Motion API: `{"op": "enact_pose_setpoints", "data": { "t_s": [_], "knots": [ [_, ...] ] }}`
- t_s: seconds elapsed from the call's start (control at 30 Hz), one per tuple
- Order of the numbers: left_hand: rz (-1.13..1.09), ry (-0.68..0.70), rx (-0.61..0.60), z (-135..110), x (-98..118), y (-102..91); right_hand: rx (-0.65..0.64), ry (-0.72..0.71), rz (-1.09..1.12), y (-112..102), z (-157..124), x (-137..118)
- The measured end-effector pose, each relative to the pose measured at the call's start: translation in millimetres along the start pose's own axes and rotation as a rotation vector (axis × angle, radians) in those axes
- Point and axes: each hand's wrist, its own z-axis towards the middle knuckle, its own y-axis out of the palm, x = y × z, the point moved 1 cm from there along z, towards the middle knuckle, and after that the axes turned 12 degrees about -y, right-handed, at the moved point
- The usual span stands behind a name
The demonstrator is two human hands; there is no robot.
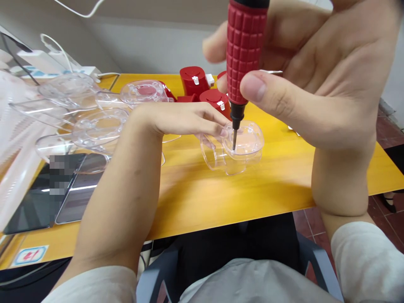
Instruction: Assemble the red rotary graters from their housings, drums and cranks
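Observation:
My right hand [315,75] is closed round a red-handled screwdriver [244,50], held upright with its tip down inside a clear plastic housing [246,147] on the yellow table [221,193]. My left hand [186,120] lies flat, fingers stretched out, with the fingertips pressing on the housing's left edge beside the screwdriver tip.
Several clear plastic shells [94,126] are stacked at the left. Red plastic parts [202,90] stand behind the housing. Two dark phones [53,193] lie near the left front edge. A white power strip [57,63] with cables sits at the far left. The table's front edge runs close to my lap.

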Motion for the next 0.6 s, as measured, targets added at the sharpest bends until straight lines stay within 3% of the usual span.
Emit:
{"op": "enact_pose_setpoints", "data": {
  "t_s": [0.17, 0.43, 0.6],
  "knots": [
    [0.05, -0.018, -0.049, 2, -2, -0.6, 0.028, 0.033, 0.052, -2, -1, 4],
    [0.098, 0.01, -0.077, 7, -7, -4.1, 0.041, 0.008, -0.179, -2, -5, 15],
    [0.097, 0.004, -0.071, 8, -8, -2.9, 0.107, 0.048, -0.182, 1, -3, 14]
  ]
}}
